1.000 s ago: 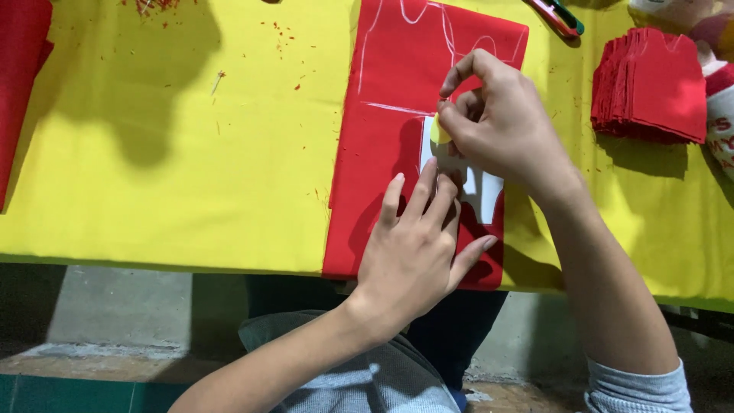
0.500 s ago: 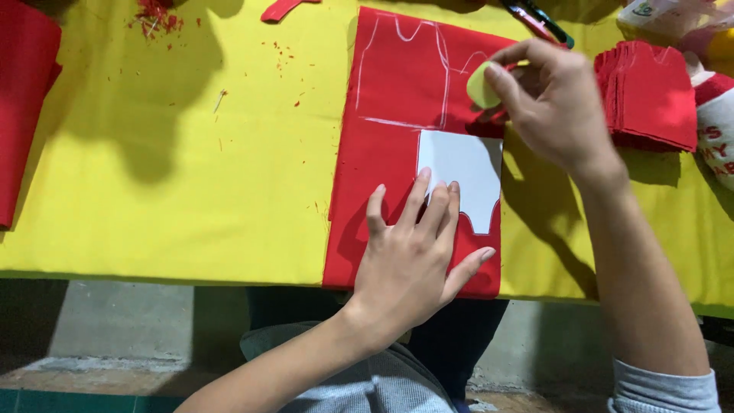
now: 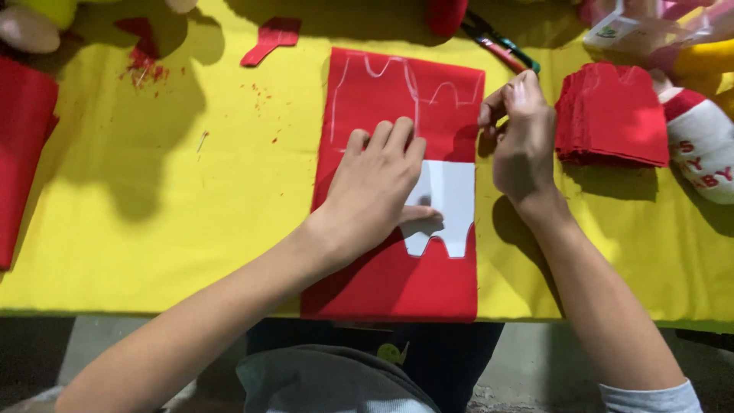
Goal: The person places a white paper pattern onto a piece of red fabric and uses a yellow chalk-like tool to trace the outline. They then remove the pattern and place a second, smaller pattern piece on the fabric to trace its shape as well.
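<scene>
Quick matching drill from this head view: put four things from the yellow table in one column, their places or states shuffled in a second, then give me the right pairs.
Things:
1. white paper template
2. stack of red cut pieces
3. left hand
4. small red scrap

Places or states:
A. far side of the table, left of the red fabric
B. lying on the red fabric, partly under a hand
C. piled to the right of the right hand
D. pressed flat, palm down, on the fabric

Pairs: 1-B, 2-C, 3-D, 4-A
</scene>
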